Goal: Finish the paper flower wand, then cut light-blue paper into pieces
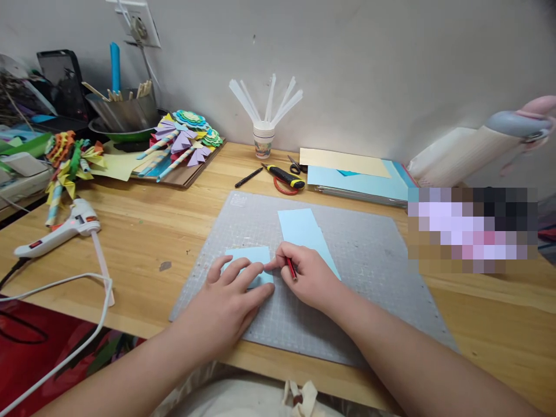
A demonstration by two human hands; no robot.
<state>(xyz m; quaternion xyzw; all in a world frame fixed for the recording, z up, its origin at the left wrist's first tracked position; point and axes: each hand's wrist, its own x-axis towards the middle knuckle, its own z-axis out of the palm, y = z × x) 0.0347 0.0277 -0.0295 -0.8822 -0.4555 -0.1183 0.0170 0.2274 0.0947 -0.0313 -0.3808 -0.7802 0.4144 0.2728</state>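
Observation:
A small light blue paper piece (pixel 260 253) lies on the grey cutting mat (pixel 369 301). My left hand (pixel 237 295) rests over it, palm down with the fingers spread, covering much of the sheet. At the paper's right edge is my right hand (pixel 308 275), closed around a red pencil (pixel 291 269) whose end points back toward me; its index fingertip touches or nearly touches the edge. A longer light blue paper strip (pixel 306 229) lies on the mat behind the right hand, which hides part of it.
Beyond the mat lie a black pen (pixel 248 177), a yellow-black utility knife (pixel 286 176), scissors (pixel 296 166) and stacked paper (pixel 360 179). A paper cup (pixel 263 142) holds white strips. On the left are a glue gun (pixel 61 231) with a white cable and paper flowers (pixel 186 136).

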